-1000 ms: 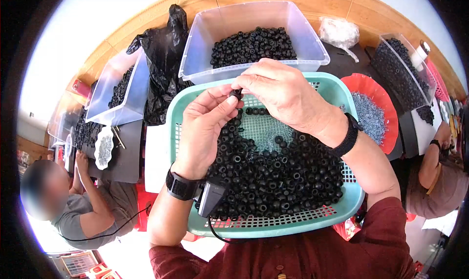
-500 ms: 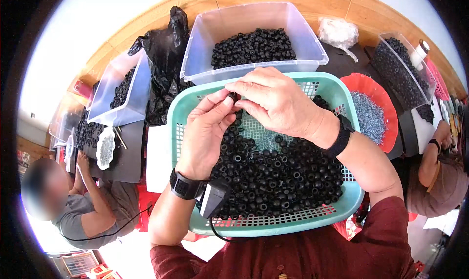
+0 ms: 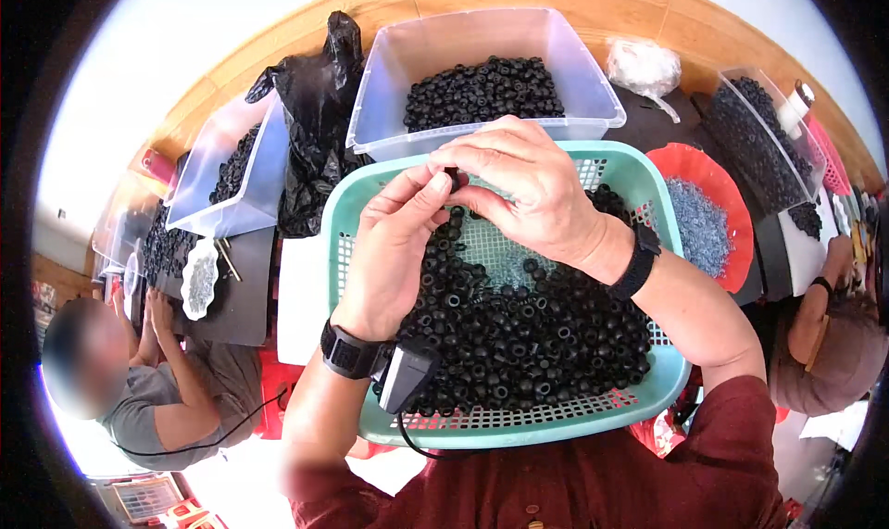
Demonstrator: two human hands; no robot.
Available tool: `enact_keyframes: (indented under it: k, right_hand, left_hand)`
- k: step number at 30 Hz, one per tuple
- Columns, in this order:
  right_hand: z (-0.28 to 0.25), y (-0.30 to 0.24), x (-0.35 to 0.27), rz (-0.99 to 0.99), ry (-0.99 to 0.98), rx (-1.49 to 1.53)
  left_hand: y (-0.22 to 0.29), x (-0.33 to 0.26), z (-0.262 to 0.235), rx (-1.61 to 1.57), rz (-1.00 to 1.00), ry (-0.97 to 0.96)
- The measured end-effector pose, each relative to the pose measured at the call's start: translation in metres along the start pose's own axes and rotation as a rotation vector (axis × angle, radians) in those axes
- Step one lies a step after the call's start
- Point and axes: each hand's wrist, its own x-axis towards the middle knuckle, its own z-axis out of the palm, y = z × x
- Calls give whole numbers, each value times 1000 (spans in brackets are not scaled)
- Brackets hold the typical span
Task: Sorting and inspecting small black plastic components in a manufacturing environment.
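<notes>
Watching from my end through the head view. Left hand and right hand meet over the far left part of the green basket. Between their fingertips: one small black piece, up off the heap.

Left hand grip narrow, thumb and fingertips pinching the piece from the left. Right hand comes in from the right, fingers bent over the piece's far side, thumb reaching in on the near side. I cannot tell how firmly, or whether, those right fingertips hold it.

Axis: the exposed bit runs roughly near to far, far end tucked beneath the right fingers. Fingers hide the rest, so I cannot settle its full long axis or which way its end faces. Heap pieces lie at mixed angles, some showing round holes upward.

Around: clear tub beyond the basket, black bag far left, red dish of blue-grey bits to the right.
</notes>
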Motion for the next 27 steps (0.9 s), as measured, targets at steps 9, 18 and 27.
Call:
enact_keyframes:
  k: [9, 18, 27]
  right_hand:
    - [-1, -3, 0, -10, 21, -129]
    - [-3, -6, 1, -107, -8, -291]
    - [-2, -3, 0, -186, 16, -304]
  left_hand:
    - [0, 1, 0, -21, 39, -10]
    - [-2, 0, 6, -21, 44, -18]
    - [-3, -2, 4, 61, 80, -43]
